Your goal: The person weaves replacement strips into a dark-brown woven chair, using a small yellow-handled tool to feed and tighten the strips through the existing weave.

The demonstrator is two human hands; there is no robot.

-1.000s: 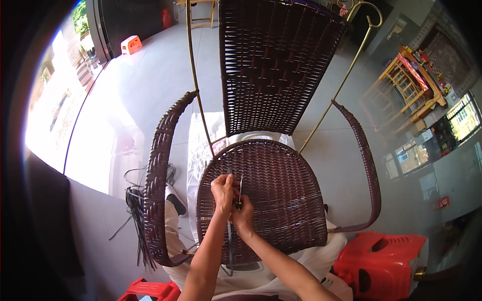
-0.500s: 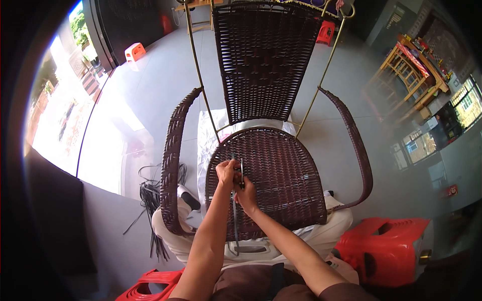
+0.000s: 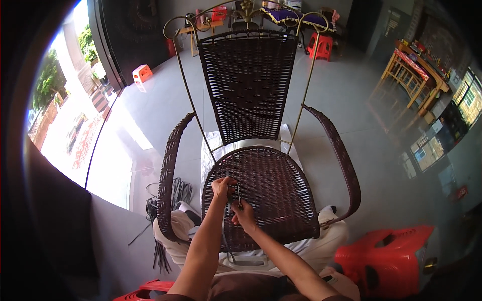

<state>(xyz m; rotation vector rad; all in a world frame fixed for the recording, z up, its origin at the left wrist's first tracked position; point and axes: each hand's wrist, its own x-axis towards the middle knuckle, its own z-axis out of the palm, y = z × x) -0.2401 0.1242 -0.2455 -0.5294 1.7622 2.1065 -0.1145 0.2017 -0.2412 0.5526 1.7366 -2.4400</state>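
A dark brown woven armchair [image 3: 271,200] with a brass-coloured metal frame stands facing me, its seat beneath both hands. Over the left part of the seat, my left hand [image 3: 221,186] is closed on a flat grey strip [image 3: 226,240]. The strip's end shows just above the fingers, and its length hangs down past the seat's near edge. My right hand [image 3: 244,215] lies nearer and to the right, its fingers wrapped around a slim metal tool [image 3: 239,192] with a dark handle. The tool's shaft points away from me, beside the left fingers; its exact kind is unclear.
Loose dark strips [image 3: 159,251] lie bundled on the floor left of the chair. A red plastic stool [image 3: 386,256] is at the near right, with part of another red stool [image 3: 145,291] at the near left. Wooden furniture [image 3: 411,80] stands far right.
The view has tilted up, so the chair sits lower and more of its top shows. Both hands keep their holds; the right hand and tool sit slightly farther from the left hand.
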